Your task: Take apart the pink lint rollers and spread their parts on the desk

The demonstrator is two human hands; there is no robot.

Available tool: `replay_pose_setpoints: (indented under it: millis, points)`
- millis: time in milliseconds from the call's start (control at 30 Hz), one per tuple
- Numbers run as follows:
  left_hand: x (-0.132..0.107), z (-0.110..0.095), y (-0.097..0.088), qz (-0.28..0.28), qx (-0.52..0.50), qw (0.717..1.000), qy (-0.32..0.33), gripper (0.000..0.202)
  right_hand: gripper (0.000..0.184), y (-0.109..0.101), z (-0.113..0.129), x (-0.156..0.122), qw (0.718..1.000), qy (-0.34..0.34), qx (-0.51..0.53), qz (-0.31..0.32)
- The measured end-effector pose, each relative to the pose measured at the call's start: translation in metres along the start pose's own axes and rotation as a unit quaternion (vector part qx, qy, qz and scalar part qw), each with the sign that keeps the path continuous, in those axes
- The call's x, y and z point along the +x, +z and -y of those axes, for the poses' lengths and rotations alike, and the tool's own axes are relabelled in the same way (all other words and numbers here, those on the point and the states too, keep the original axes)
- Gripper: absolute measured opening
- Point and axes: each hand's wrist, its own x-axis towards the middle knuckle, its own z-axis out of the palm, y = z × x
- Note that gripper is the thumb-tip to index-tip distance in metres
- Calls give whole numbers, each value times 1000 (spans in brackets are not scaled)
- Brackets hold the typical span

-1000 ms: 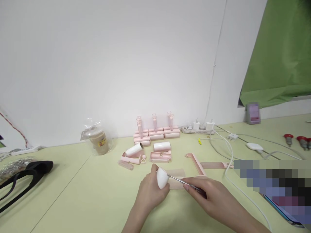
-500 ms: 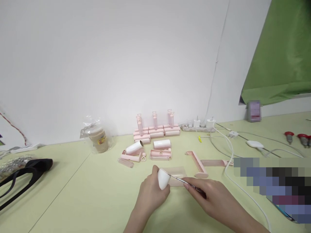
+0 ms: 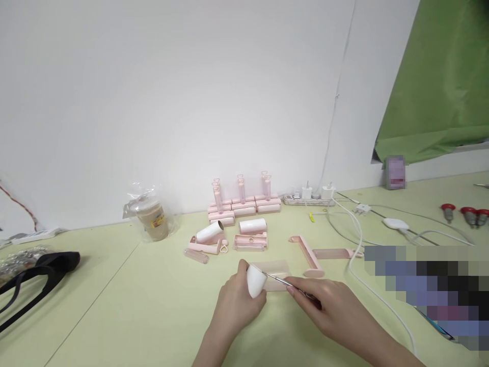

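Observation:
In my left hand (image 3: 239,300) is a white lint-roller roll (image 3: 255,281), held tilted with its end toward the right. My right hand (image 3: 324,303) grips a slim pointed metal tool (image 3: 278,279) with a darker handle; I cannot tell its exact kind. The tool's tip meets the right edge of the roll. Behind the hands a pale pink translucent cover (image 3: 273,266) lies on the table, partly hidden. To the right of it is a pink roller frame (image 3: 306,255) with a clear handle (image 3: 331,254).
Farther back lie loose white rolls (image 3: 252,226) and pink roller parts (image 3: 206,247). Several assembled pink rollers (image 3: 243,208) stand against the wall. A bagged drink cup (image 3: 155,219) is at left. A power strip (image 3: 309,201) and a white cable (image 3: 376,293) occupy the right, with red-handled tools (image 3: 469,214) beyond.
The view has shifted slightly, so the table things sit a little farther left. Both hands keep nearly the same pose, with the tool tip still at the roll's edge.

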Motion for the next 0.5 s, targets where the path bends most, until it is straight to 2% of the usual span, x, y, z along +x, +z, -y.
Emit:
replay_pose_setpoints:
  millis: [167, 333, 433, 500]
  points:
    - [1, 0, 1, 1, 9, 1000, -3, 20, 31, 4, 0, -1, 1000, -13, -18, -15]
    - [2, -1, 2, 23, 56, 998, 1, 21, 33, 2, -9, 1, 998, 30, -49, -10]
    - [2, 1, -2, 30, 64, 998, -6, 22, 34, -6, -14, 4, 996, 87, 23, 10]
    - [4, 0, -8, 18, 46, 999, -10, 24, 34, -15, -16, 8, 989, 103, 108, -18]
